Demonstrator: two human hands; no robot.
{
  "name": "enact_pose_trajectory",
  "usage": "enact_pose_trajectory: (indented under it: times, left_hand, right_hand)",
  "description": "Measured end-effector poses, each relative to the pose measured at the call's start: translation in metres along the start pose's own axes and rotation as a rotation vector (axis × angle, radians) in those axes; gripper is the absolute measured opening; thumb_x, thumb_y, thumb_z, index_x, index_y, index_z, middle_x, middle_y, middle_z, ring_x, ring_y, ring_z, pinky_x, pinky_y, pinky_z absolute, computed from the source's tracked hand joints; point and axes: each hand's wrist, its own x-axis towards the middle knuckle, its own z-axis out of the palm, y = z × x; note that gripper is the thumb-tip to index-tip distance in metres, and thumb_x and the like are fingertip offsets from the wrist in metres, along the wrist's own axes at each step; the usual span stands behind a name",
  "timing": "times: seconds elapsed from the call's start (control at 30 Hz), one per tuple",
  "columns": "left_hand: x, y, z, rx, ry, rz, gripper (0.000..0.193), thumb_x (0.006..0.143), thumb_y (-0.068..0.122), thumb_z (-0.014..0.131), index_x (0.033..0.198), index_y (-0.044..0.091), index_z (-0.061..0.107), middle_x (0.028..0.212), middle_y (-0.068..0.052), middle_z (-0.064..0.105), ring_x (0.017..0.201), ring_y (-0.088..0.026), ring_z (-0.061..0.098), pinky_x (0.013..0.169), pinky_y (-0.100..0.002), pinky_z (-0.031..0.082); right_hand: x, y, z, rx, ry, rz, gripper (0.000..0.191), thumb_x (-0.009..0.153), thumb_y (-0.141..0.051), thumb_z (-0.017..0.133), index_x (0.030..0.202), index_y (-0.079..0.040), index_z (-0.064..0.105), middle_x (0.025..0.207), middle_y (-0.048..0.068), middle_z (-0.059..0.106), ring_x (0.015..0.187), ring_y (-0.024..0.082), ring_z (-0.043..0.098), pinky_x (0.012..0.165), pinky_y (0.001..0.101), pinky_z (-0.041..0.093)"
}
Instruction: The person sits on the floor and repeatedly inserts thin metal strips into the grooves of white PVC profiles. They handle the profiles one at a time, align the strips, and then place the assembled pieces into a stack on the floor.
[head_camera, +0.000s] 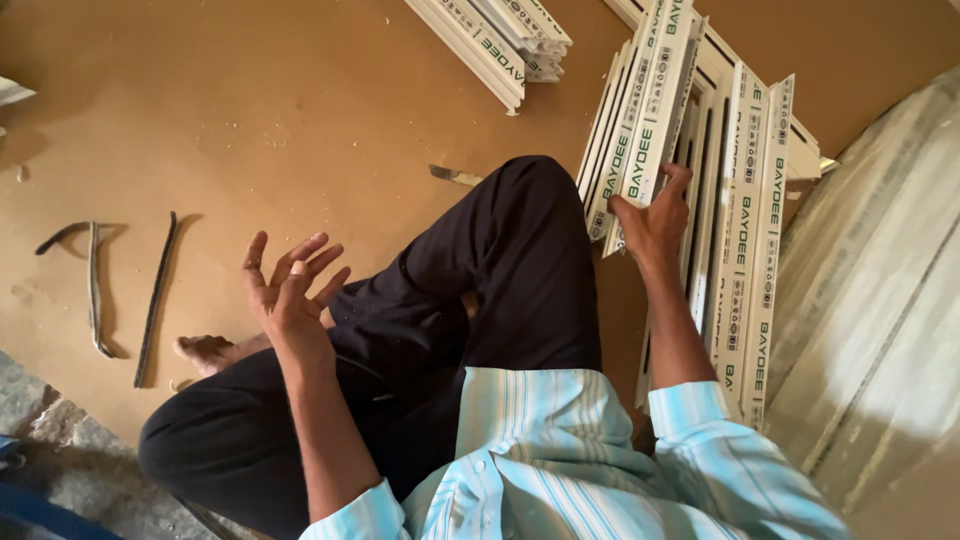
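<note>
I sit cross-legged on a brown board floor (270, 120) in dark trousers and a light blue striped shirt. My right hand (655, 218) grips the lower end of a white plastic profile strip (645, 120) with green lettering, one of several lying side by side at my right. My left hand (288, 285) hovers above my left knee, empty, palm up, fingers spread.
More white profile strips (750, 240) lie to the right of the held one, and another bundle (500, 40) lies at the top. Thin dark rubber strips (155, 300) and a bent strip (92, 285) lie at the left. A pale sheet-covered surface (880, 320) fills the right edge.
</note>
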Motion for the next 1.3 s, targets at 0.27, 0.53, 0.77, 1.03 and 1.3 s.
enact_pose_trajectory:
  times: [0.27,0.53,0.77,1.03,1.3]
  left_hand:
    - [0.006,0.0,0.0,0.028,-0.006,-0.014,0.066,0.098,0.012,0.055,0.157,0.003,0.024,0.126,-0.025,0.066,0.114,-0.035,0.072,0.091,-0.045,0.065]
    - [0.009,0.007,-0.008,0.032,0.019,-0.021,0.066,0.098,0.012,0.054,0.156,0.002,0.025,0.125,-0.024,0.067,0.113,-0.033,0.073,0.09,-0.043,0.065]
    - [0.011,0.004,-0.009,0.014,-0.003,0.003,0.066,0.097,0.011,0.054,0.156,0.001,0.026,0.125,-0.025,0.068,0.111,-0.032,0.074,0.088,-0.042,0.066]
    - [0.012,0.002,-0.009,0.051,0.034,-0.012,0.065,0.097,0.011,0.055,0.155,0.001,0.027,0.123,-0.025,0.068,0.11,-0.032,0.074,0.086,-0.041,0.066]
    - [0.01,0.004,-0.01,0.047,0.018,-0.002,0.066,0.097,0.01,0.055,0.155,0.0,0.027,0.123,-0.025,0.068,0.11,-0.032,0.074,0.086,-0.041,0.066]
  right_hand:
    - [0.013,-0.016,0.001,-0.37,-0.154,0.072,0.077,0.086,-0.034,0.078,0.136,0.01,0.039,0.065,0.011,0.062,0.046,0.019,0.053,0.044,0.0389,0.052]
    - [0.016,-0.02,0.0,-0.487,-0.095,-0.098,0.075,0.078,-0.044,0.086,0.127,0.007,0.058,0.089,0.012,0.064,0.075,0.028,0.067,0.079,0.048,0.058]
    - [0.016,-0.017,0.002,-0.588,-0.078,-0.091,0.086,0.071,-0.047,0.09,0.132,0.006,0.059,0.124,0.029,0.061,0.109,0.041,0.063,0.091,0.0569,0.052]
    - [0.014,-0.006,0.01,-0.535,-0.063,-0.104,0.09,0.075,-0.047,0.091,0.136,0.009,0.057,0.123,0.032,0.061,0.108,0.043,0.065,0.095,0.0572,0.053]
    - [0.014,0.006,0.014,-0.479,-0.071,0.005,0.084,0.075,-0.045,0.09,0.129,0.008,0.053,0.131,0.024,0.044,0.095,0.033,0.062,0.078,0.0475,0.061]
